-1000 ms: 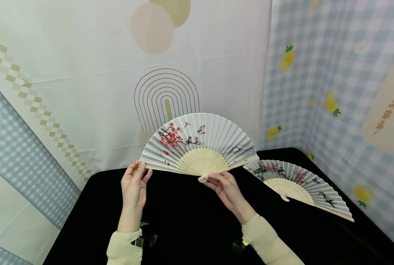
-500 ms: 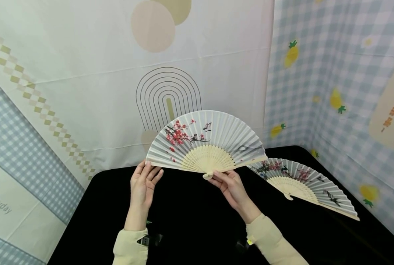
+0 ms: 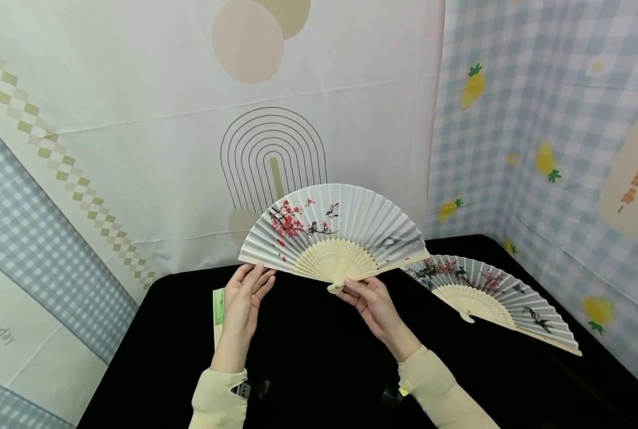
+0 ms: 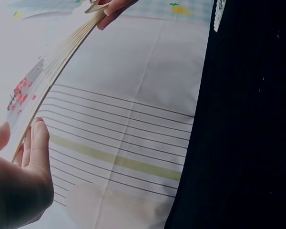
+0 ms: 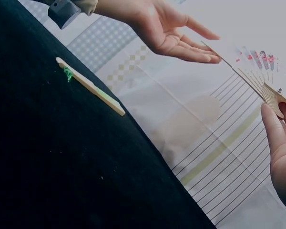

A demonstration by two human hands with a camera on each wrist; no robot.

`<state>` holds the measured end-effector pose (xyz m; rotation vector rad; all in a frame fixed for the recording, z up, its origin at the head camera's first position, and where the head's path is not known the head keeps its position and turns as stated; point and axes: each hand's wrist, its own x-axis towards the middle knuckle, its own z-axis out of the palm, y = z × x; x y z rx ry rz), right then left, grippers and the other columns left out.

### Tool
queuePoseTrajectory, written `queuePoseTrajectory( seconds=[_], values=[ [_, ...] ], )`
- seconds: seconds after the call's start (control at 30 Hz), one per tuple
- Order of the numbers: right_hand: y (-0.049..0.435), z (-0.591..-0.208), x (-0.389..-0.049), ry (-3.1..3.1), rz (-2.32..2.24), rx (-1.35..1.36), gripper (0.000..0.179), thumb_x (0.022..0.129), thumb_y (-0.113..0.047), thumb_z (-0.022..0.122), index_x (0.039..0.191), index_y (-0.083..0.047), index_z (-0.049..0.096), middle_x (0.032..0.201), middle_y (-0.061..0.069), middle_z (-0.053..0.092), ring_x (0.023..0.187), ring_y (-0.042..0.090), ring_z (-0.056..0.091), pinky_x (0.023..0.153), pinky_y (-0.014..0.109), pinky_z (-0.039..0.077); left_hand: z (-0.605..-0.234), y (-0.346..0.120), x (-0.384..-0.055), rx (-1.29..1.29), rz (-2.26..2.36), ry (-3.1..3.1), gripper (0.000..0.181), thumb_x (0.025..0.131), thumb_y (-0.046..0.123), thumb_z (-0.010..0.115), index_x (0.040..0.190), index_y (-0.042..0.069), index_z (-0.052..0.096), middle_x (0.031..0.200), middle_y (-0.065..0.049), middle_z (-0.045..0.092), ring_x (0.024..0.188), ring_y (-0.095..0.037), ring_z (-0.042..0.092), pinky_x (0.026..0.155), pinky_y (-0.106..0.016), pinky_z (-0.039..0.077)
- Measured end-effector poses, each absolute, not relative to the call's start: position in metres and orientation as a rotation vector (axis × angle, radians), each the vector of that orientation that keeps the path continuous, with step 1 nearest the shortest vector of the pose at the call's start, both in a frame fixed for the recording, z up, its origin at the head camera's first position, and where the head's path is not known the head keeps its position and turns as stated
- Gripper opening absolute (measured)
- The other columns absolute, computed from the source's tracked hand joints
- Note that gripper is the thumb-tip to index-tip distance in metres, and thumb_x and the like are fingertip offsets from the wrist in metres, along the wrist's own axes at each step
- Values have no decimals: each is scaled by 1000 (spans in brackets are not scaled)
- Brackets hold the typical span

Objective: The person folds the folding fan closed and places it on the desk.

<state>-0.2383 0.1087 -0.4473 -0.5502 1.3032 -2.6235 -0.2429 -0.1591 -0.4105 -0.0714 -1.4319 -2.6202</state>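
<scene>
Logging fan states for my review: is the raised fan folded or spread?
Spread. The raised fan forms a wide arc, its pleats and ribs showing, and the right hand pinches it near the pivot.

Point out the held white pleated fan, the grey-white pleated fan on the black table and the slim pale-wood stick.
Held white pleated fan [image 3: 336,253]: head view, on its ribs.
Grey-white pleated fan [image 3: 480,302]: head view, on its ribs.
Slim pale-wood stick [image 5: 89,86]: right wrist view, midway along.
</scene>
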Motion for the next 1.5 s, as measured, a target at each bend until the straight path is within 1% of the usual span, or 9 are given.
queuePoseTrajectory(
  seconds=[0.1,0.2,0.4,0.53,0.67,0.87,1.17,1.27,1.5],
  values=[
    [107,-448,-238,1321,-2603,-527,32,104,-3,53,135,5,53,118,10,68,109,19,69,98,34,54,-411,-160,-242,-29,-2587,-1439,16,99,10,67,108,2,56,101,-10,65,95,-23,72,88,-33,59],
    [105,-448,-238,1322,-2591,-506,33,103,-2,54,135,5,53,118,10,68,112,21,67,99,35,54,-411,-160,-242,-12,-2551,-1447,14,98,8,68,105,2,58,98,-10,67,91,-21,73,86,-33,60],
    [104,-449,-239,1342,-2576,-476,35,103,-1,55,136,6,50,116,10,68,110,20,68,99,35,54,-409,-160,-243,-29,-2533,-1466,16,98,7,68,108,1,57,96,-9,66,89,-21,72,85,-33,60],
    [103,-449,-240,1345,-2549,-484,40,102,-2,56,140,9,46,118,10,68,111,22,68,100,36,53,-406,-161,-243,-19,-2537,-1493,23,98,11,68,114,-1,56,97,-7,66,92,-21,72,88,-34,59],
    [101,-451,-240,1365,-2521,-487,46,102,-1,56,144,11,40,119,11,67,112,24,67,100,38,53,-403,-163,-242,12,-2525,-1541,33,99,14,67,125,-1,55,102,-6,67,97,-21,71,91,-34,58],
    [97,-456,-239,1414,-2456,-495,54,102,0,54,150,11,32,121,12,67,110,22,68,99,39,53,-403,-164,-239,-2,-2493,-1593,38,102,8,61,137,-3,52,107,-5,70,98,-20,70,91,-33,58],
    [98,-461,-238,1378,-2394,-548,51,102,-3,56,145,14,37,117,11,69,112,22,68,102,42,51,-401,-164,-240,-58,-2452,-1642,42,101,7,62,139,-5,49,104,-4,71,97,-18,71,90,-33,58],
    [98,-461,-237,1369,-2392,-546,52,102,-3,56,147,14,35,118,10,69,112,22,68,102,42,51,-402,-164,-241,-56,-2450,-1653,43,101,7,63,139,-6,49,103,-4,71,97,-18,71,90,-34,58],
    [97,-459,-236,1347,-2370,-557,53,103,-2,53,149,13,32,122,12,68,118,27,64,104,43,49,-404,-167,-242,-27,-2440,-1641,40,100,7,63,137,-6,51,101,-3,72,94,-17,72,88,-33,59]
  ],
)
